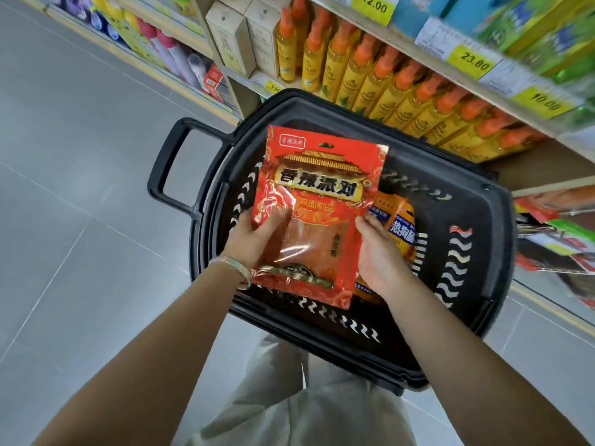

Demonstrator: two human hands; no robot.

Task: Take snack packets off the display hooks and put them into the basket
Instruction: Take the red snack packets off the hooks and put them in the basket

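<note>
A large red snack packet [317, 201] with gold lettering and a clear window is held flat over the black plastic basket [476, 259], which stands on the floor in front of me. My left hand [257, 239] grips the packet's left edge, thumb on top. My right hand [380, 252] holds its right edge. Under the packet, an orange snack packet [399, 226] with blue lettering lies inside the basket, partly hidden by my right hand and the red packet.
Shelves on the right carry yellow bottles with orange caps [386, 82], boxes and yellow price tags [473, 61]. More packets [560, 239] hang at the right edge. The basket's handle [170, 162] sticks out left over grey floor tiles [80, 220].
</note>
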